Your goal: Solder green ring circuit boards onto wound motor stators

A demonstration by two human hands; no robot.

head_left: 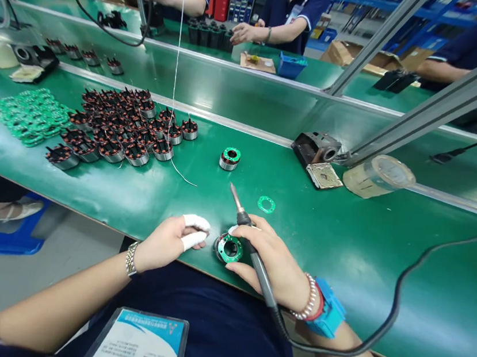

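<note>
My right hand [274, 258] holds a soldering iron [259, 271], its tip pointing up and away. The thumb and a finger of the same hand are at a stator with a green ring board [230, 248] near the table's front edge. My left hand [174, 241], white covers on two fingers, is just left of that stator with its fingers curled together; nothing shows between them. Farther back stands another stator with a green board [230, 158]. A loose green ring board [266, 204] lies flat beyond my right hand. A thin solder wire [175, 78] hangs down and ends on the table.
Many copper-wound stators [119, 123] and a pile of green boards [33, 115] cover the left side. An iron stand [317, 153] and a tape roll [378, 175] are at the back right. The iron's cable [398, 296] crosses the right. People work opposite.
</note>
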